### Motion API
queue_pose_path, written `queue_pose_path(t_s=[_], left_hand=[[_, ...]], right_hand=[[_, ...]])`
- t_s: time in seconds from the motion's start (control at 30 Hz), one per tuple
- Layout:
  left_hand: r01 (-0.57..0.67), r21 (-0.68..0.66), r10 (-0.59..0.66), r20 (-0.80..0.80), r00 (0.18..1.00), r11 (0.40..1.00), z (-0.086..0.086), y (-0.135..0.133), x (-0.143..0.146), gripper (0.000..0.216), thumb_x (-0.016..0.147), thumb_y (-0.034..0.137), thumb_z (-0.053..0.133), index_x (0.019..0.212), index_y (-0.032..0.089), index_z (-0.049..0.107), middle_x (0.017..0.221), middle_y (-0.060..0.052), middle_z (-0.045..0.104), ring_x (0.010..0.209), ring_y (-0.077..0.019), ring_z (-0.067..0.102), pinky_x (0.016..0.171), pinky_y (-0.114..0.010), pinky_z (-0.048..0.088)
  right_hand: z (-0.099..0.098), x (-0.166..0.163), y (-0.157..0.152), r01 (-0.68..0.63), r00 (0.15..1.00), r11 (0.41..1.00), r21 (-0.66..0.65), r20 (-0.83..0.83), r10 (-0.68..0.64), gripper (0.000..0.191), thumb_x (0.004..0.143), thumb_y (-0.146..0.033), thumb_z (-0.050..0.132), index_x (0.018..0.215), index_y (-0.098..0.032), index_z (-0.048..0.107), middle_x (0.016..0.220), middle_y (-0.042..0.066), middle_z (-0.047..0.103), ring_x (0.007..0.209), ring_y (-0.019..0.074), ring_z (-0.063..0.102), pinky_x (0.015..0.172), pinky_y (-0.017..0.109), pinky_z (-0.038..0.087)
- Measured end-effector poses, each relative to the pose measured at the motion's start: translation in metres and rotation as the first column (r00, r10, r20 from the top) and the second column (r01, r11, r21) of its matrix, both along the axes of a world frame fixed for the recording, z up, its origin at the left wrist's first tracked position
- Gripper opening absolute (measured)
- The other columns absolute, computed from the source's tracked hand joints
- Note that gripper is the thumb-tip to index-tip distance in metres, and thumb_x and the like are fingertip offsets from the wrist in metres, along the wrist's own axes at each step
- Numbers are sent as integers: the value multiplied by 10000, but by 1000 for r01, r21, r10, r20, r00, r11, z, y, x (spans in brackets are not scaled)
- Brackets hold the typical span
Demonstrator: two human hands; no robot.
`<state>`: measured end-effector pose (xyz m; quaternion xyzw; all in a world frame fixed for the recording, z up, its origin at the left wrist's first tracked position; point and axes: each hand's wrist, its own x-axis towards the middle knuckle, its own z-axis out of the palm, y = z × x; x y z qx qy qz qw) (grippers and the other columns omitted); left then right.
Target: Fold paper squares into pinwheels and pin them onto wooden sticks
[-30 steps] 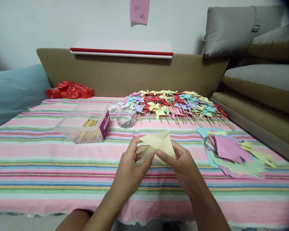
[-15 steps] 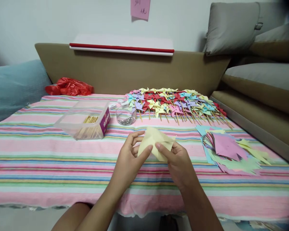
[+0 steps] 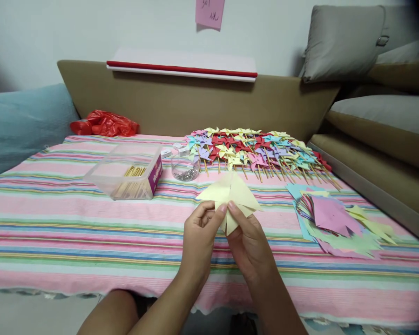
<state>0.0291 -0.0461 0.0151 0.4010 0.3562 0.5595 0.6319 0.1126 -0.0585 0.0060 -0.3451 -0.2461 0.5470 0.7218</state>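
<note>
A pale yellow square of paper point(image 3: 230, 188), slit from its corners, is held up over the striped cloth. My left hand point(image 3: 204, 228) pinches its near left part between thumb and fingers. From the right, my right hand point(image 3: 247, 235) grips the same paper, its thumb close beside the left thumb near the paper's middle. The fingertips behind the sheet are hidden. Beyond the paper stands a clear round tub point(image 3: 185, 168) with small metal pins in it. Left of that is a clear plastic box point(image 3: 104, 174) holding thin wooden sticks.
Many finished paper pinwheels on sticks point(image 3: 258, 151) lie at the back. Loose coloured paper sheets point(image 3: 335, 216) are piled at the right. A red plastic bag point(image 3: 108, 123) rests at the back left, and cushions point(image 3: 342, 44) stack up on the right.
The yellow paper has been turned and opened out flatter, its slits now showing. Both hands have drawn closer together under its near edge. The view has shifted slightly.
</note>
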Motion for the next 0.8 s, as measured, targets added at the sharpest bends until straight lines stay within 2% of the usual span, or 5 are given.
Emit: queue_pose_path(t_s=[0.2,0.3,0.4,0.57,0.8], left_hand=[[-47,-5,47,12,999,999,0,3,-2,222,830,354,774,883,153,697,819,-10,688,778,-116,609,722,-201,482],[-68,-37,69,30,997,997,0,7,-8,246,834,379,765,910,152,709,819,-20,712,756,-125,629,701,-209,494],[-88,-70,92,53,994,994,1,11,-15,261,821,383,777,906,147,710,810,-20,723,726,-120,638,668,-200,496],[-101,-71,106,76,991,992,4,13,-19,272,793,377,801,913,147,716,824,-20,734,702,-115,642,640,-193,489],[-51,-37,51,20,998,998,3,10,-18,240,801,377,786,804,160,685,731,-1,692,673,-119,611,660,-214,473]], right_hand=[[2,4,-2,-89,993,995,38,87,85,512,889,-450,663,1347,-245,562,1260,103,692,1100,278,674,898,425,570],[-2,17,-3,150,953,987,63,255,-161,500,927,-422,609,1389,-303,459,1282,93,638,1109,251,655,932,452,545],[-4,33,-8,273,625,901,335,651,-432,473,863,-306,687,1312,-340,543,1426,87,511,1271,278,550,1041,503,471],[2,42,-16,-7,118,890,457,884,-453,241,850,-265,728,1079,-341,732,1588,49,302,1465,356,333,1121,569,381],[6,33,-15,-17,177,901,433,889,-423,92,890,-282,698,916,-315,780,1504,65,461,1409,341,423,1097,571,400]])
